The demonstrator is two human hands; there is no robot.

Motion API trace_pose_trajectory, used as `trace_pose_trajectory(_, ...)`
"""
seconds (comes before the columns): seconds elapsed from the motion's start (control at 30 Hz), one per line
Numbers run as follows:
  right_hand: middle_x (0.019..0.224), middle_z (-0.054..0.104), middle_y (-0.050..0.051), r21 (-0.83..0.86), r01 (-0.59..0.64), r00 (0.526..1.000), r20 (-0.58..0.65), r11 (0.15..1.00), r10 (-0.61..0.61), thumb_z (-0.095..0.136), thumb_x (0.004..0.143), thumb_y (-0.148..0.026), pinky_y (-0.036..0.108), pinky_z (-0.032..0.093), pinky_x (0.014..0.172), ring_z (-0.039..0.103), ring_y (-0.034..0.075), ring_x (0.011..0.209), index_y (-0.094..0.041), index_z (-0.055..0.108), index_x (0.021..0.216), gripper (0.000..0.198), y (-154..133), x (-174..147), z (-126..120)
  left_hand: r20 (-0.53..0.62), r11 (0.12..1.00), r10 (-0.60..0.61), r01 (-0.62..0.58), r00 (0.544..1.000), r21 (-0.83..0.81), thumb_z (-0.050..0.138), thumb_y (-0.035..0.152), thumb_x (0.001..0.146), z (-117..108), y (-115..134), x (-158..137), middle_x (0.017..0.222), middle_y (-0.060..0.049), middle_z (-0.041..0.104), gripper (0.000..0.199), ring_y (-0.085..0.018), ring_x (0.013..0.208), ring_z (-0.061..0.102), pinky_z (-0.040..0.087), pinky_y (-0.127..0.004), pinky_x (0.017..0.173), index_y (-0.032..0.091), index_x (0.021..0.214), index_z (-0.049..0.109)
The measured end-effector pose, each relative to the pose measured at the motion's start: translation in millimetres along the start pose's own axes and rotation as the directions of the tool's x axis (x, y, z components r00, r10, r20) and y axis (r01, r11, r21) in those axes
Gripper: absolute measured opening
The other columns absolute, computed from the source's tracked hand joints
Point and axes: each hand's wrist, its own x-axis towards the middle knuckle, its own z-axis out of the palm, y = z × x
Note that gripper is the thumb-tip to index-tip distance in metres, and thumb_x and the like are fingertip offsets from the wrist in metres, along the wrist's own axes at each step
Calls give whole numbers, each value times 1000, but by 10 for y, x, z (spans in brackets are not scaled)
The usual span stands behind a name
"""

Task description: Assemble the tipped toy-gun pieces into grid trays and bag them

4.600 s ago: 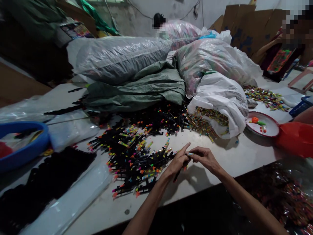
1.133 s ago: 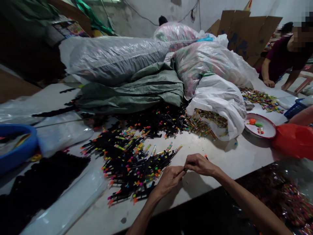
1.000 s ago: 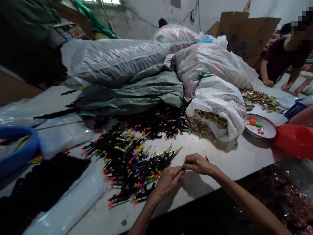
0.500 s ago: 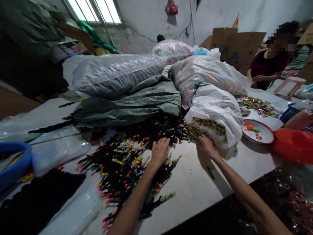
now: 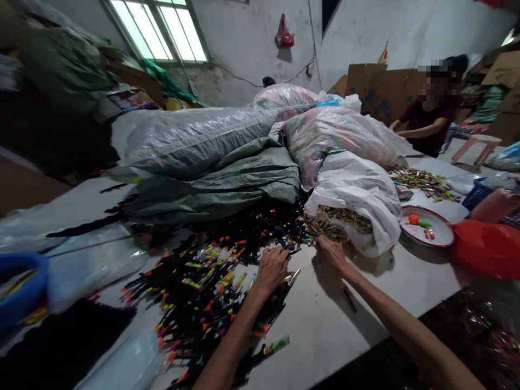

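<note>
My left hand [image 5: 273, 266] is over the right edge of a heap of black stick-like toy pieces [image 5: 195, 281] with bright coloured tips. Its fingers are curled, and a thin black stick-like piece [image 5: 293, 252] pokes out at the fingertips. To the right, my right hand [image 5: 332, 253] reaches into small clear tubes with coloured filling [image 5: 312, 227] that spill from a white sack [image 5: 351, 179]. Those fingers are pinched together at the tubes, and what is between them is hidden. A single dark stick [image 5: 348, 299] lies on the white table [image 5: 311, 325] below my right wrist.
Big stuffed plastic bags [image 5: 199, 135] and a green sack [image 5: 227, 176] block the far side. At right are a white plate [image 5: 426, 230], a red bag [image 5: 487, 249] and another person [image 5: 430, 119]. A blue basin [image 5: 24, 287] stands at left.
My left hand has shifted a little right, and a black piece now shows at its fingertips. My right hand has moved slightly left. The view has tilted up, and the person at right has turned.
</note>
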Motion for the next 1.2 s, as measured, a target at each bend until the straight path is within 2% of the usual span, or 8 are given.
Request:
trace_pose_trajectory(0.07, 84, 64, 5, 189, -7, 998, -67, 982, 20, 41, 92, -26, 23, 40, 64, 56, 15, 74, -18, 61, 93, 22, -84, -121, 9, -53, 992, -7, 1, 999, -127, 34, 26, 93, -33, 70, -64, 92, -7, 62, 26, -20, 89, 59, 43, -34, 82, 18, 93, 58)
trace_pose_trajectory(0.13, 69, 61, 1, 470, 11, 998, -63, 882, 22, 43, 90, -33, 20, 39, 57, 54, 11, 62, -17, 59, 82, 24, -159, -230, 10, -82, 958, -24, 0, 996, -288, 31, 27, 94, -55, 160, -147, 96, -6, 63, 28, -18, 88, 60, 45, -30, 75, 19, 101, 57)
trace_pose_trajectory(0.27, 61, 55, -3, 892, -72, 997, 81, 446, -2, 59, 78, -46, 20, 38, 46, 46, 8, 47, -15, 56, 81, 31, -282, -436, -111, -39, 866, -26, 4, 999, -500, 35, 27, 92, -137, 365, -340, 100, -4, 66, 28, -16, 89, 62, 46, -27, 73, 21, 109, 57)
trace_pose_trajectory(0.33, 63, 57, -2, 933, -108, 993, 119, 342, -12, 66, 72, -48, 20, 38, 47, 45, 7, 48, -14, 57, 82, 36, -323, -535, -223, 21, 841, -12, 22, 1000, -540, 37, 30, 92, -192, 457, -418, 91, -4, 68, 28, -16, 82, 63, 46, -26, 70, 20, 101, 62)
trace_pose_trajectory(0.43, 68, 61, 0, 930, -121, 982, 164, 347, -96, 69, 72, -45, 21, 39, 53, 48, 8, 56, -13, 65, 84, 34, -339, -647, -365, 53, 826, 19, 14, 998, -564, 38, 35, 92, -238, 545, -493, 83, -3, 68, 31, -15, 77, 63, 45, -26, 69, 20, 97, 65)
trace_pose_trajectory(0.67, 76, 63, 3, 912, -63, 963, 162, 406, -215, 65, 77, -42, 22, 42, 60, 52, 10, 66, -13, 71, 86, 31, -308, -731, -429, 20, 879, 65, -48, 998, -475, 37, 32, 94, -222, 576, -608, 91, -4, 70, 30, -17, 85, 64, 45, -27, 75, 20, 99, 65)
trace_pose_trajectory(1.03, 75, 58, 2, 914, -79, 947, 193, 397, -256, 68, 76, -42, 21, 42, 54, 53, 9, 61, -13, 72, 89, 32, -290, -759, -409, 64, 927, 90, -60, 994, -370, 36, 31, 94, -215, 602, -669, 83, -4, 69, 30, -18, 78, 63, 41, -27, 69, 21, 92, 64)
trace_pose_trajectory(1.2, 76, 55, 1, 882, -61, 920, 232, 467, -318, 64, 79, -45, 20, 41, 53, 52, 8, 60, -14, 72, 91, 34, -254, -768, -384, 57, 915, 101, -70, 993, -398, 34, 34, 94, -182, 583, -727, 84, -4, 70, 34, -16, 74, 62, 40, -26, 67, 21, 96, 66)
